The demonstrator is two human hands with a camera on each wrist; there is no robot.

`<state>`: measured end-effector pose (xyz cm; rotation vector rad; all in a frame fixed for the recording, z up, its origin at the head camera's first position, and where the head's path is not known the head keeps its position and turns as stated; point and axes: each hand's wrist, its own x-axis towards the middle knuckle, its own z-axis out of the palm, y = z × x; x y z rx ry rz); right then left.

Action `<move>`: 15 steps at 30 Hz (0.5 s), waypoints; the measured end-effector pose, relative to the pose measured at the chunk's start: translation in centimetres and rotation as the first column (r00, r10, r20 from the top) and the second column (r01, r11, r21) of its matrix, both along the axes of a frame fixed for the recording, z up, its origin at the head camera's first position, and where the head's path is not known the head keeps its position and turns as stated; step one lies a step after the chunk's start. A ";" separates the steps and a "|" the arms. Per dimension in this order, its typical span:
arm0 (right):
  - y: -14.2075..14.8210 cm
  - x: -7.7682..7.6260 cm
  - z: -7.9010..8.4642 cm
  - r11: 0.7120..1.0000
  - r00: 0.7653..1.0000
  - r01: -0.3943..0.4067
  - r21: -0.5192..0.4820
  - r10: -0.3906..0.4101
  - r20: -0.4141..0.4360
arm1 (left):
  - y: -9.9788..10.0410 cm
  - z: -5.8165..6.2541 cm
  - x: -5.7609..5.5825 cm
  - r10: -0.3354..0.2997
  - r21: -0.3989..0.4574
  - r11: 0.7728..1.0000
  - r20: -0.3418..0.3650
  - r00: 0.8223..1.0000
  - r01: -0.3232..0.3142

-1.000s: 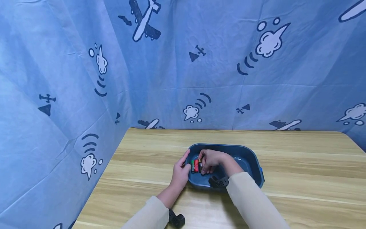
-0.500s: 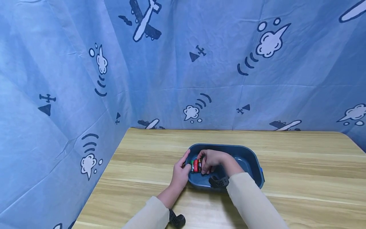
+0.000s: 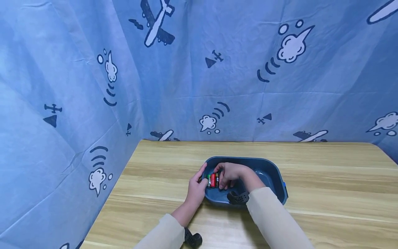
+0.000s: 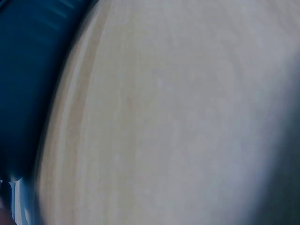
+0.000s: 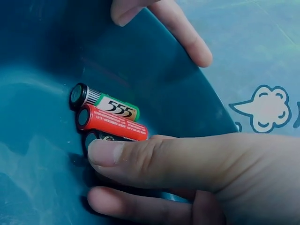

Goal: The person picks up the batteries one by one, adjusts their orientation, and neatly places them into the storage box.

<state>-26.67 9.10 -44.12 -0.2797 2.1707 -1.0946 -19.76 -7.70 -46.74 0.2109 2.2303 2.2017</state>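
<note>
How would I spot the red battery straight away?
On the wooden table sits a blue bin. Inside it, near the left hand, lies the red battery. It sits between a green-and-white battery marked 555 and a dark battery touched by the right hand; of these three, only it is red.

The widest room inside the blue tub [image 3: 248, 158] lies toward its right end, past the right wrist. The left end is crowded: the left hand [image 3: 197, 188] straddles the rim, and the right hand [image 3: 230, 174] covers much of the black battery [image 5: 93, 137] (the red battery [image 5: 115, 123] and green battery [image 5: 96, 97] lie alongside).
</note>
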 end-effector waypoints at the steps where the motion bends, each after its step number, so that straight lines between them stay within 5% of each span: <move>1: 0.0 0.0 0.1 1.000 1.000 0.004 -0.001 -0.004 0.000 | 0.0 -0.4 -0.2 0.003 -0.004 1.000 0.000 1.000 -0.003; 7: 0.8 0.2 1.7 1.000 1.000 0.021 -0.017 -0.021 -0.011 | 0.0 -1.8 -0.8 0.015 -0.036 0.999 -0.008 1.000 -0.015; 15: 6.5 0.9 7.5 0.987 0.988 0.018 -0.158 -0.041 -0.146 | 0.0 -0.3 0.0 0.020 -0.014 1.000 -0.001 1.000 -0.020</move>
